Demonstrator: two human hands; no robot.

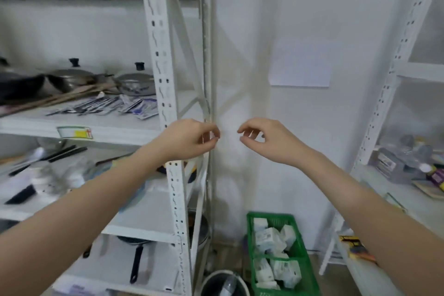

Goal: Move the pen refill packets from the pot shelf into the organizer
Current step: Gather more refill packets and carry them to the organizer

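Several pen refill packets (pixel 103 106) lie spread on the white pot shelf (pixel 108 127) at the left, in front of lidded steel pots (pixel 135 83). Both my hands are raised in front of the wall, to the right of that shelf and below its level. My left hand (pixel 189 138) hovers by the shelf's upright post, its fingers loosely curled with nothing visible in them. My right hand (pixel 262 137) is a short gap away, fingers also loosely curled and empty. I cannot make out an organizer for certain.
The rack's white upright post (pixel 176 187) runs down behind my left wrist. A green basket (pixel 305 269) of white packets and a dark bucket (pixel 224 283) stand on the floor. A second white rack (pixel 394 60) at the right holds grey and coloured items (pixel 406 163).
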